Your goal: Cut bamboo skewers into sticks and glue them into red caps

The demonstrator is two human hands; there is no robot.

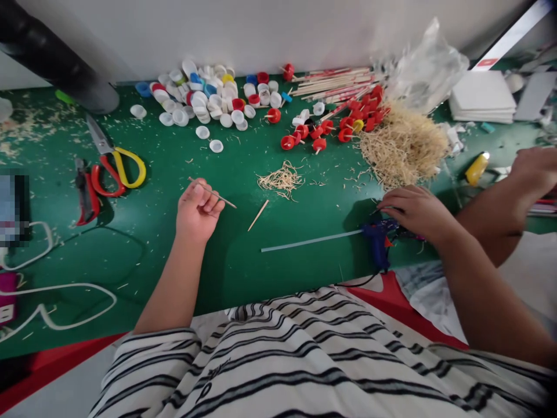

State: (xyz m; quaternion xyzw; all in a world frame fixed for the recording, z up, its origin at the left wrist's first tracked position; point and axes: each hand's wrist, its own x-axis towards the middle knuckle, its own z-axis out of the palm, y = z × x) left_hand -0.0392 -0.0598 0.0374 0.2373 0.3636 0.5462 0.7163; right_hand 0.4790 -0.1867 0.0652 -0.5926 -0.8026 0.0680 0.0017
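Note:
My left hand is closed on a thin wooden stick that slants down to the right above the green table. My right hand rests at the back end of a blue glue gun; its fingers are bent, and whether they grip anything is hidden. A long translucent glue stick reaches left from the gun. Between my hands lie a short pointed stick and a small heap of thin pale strands.
Bottle caps, red caps on sticks, a bundle of sticks and a strand pile lie along the back. Yellow-red scissors and pruners lie left. Another person's arm is at right.

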